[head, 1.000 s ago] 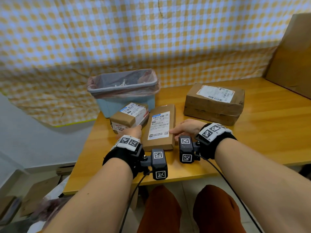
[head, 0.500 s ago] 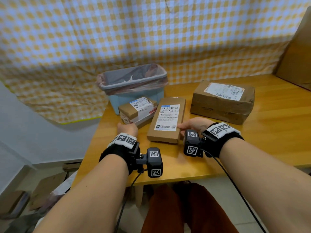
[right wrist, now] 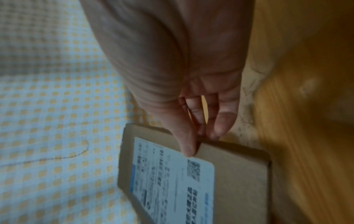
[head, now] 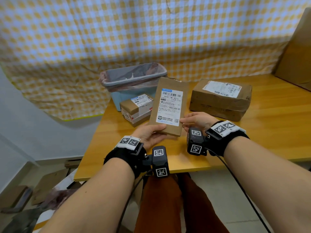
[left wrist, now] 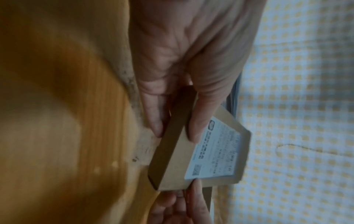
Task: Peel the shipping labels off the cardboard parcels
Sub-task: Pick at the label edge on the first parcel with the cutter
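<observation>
Parcels across the counter, left to right: a blue bin lined with a pinkish bag at the back, and in front of it a small carton, its label too blurred to read beyond "400" printed on its side. Centre stage, the flat cardboard parcel is up off the counter now, tilted toward the camera, where half a second ago it lay flat. Left hand grips its near corner, thumb on top, fingers beneath. Its white shipping label reads "501E- MT A211", with barcodes and a QR code. Right hand pinches the parcel's right edge by that label's corner. Farther right sits a big brown-wrapped box, label ending "170".
</observation>
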